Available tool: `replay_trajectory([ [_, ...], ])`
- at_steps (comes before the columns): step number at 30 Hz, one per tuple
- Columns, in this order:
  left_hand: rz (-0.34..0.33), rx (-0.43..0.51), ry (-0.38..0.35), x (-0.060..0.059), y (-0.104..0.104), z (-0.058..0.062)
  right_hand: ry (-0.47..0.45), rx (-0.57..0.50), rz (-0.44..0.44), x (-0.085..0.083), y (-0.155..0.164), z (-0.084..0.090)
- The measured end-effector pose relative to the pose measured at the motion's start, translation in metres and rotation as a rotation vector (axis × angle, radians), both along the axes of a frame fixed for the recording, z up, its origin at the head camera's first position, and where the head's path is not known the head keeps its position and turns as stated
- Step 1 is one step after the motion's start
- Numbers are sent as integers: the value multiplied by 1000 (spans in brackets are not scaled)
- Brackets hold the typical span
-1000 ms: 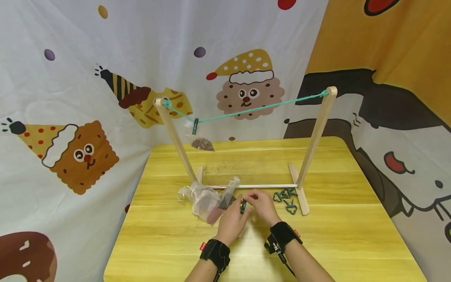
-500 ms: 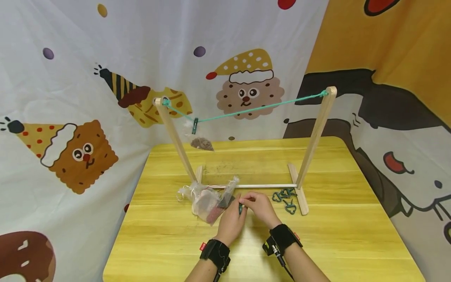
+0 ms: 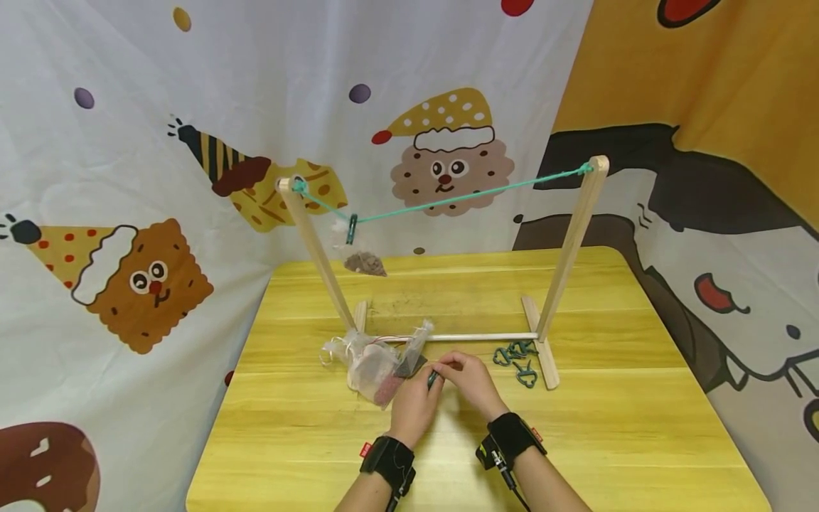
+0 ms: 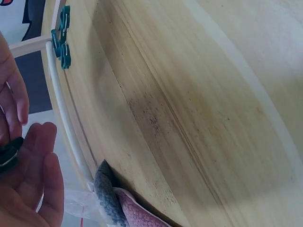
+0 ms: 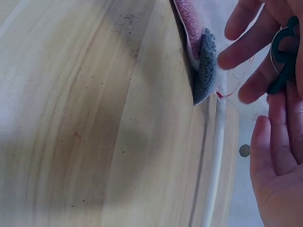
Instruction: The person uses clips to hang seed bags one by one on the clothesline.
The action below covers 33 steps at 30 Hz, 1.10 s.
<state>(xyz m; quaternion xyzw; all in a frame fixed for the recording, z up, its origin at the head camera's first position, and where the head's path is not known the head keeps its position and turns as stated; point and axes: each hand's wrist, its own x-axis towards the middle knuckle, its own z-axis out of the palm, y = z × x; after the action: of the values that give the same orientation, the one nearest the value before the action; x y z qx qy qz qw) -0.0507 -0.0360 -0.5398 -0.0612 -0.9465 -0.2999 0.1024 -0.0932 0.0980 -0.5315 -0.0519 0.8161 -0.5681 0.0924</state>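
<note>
My left hand [image 3: 412, 409] holds a dark green plastic clip [image 3: 433, 378] in front of the wooden stand. Thumb and forefinger of my right hand [image 3: 472, 384] meet at the clip's upper end and pinch it. The right wrist view shows the clip [image 5: 284, 54] between the two hands, partly covered by fingers. Just beyond my left hand lie clear plastic bags, one with pink granules [image 3: 387, 390] and one with dark grey-blue granules [image 3: 409, 366]. Several similar green clips [image 3: 512, 353] lie right of my right hand.
A green cord [image 3: 448, 201] spans the stand's two wooden posts [image 3: 572, 249]. From its left part hangs a bag of brown bits [image 3: 365, 263] under a green clip [image 3: 352, 229]. A white rod [image 3: 480, 337] joins the stand's feet on the wooden table [image 3: 288, 441].
The held clip has tilted and shifted slightly left between my hands. My right hand has come closer to my left, its fingertips now at the clip. Bags and loose clips stay put.
</note>
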Motion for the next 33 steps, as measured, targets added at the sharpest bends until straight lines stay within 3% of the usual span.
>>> replay_trajectory([
  [9,-44,18,-6,-3,-7,-1,-51,-10,27,2,2,-2],
  [15,-88,82,0,-3,-10,1,-208,-197,139,7,5,-3],
  [22,-148,181,-18,-3,-12,13,-342,-239,232,7,10,-6],
  [28,-207,278,-85,-5,-14,20,-346,-233,291,9,13,-1],
  [33,-206,367,-150,-5,-14,22,-341,-244,323,7,13,3],
])
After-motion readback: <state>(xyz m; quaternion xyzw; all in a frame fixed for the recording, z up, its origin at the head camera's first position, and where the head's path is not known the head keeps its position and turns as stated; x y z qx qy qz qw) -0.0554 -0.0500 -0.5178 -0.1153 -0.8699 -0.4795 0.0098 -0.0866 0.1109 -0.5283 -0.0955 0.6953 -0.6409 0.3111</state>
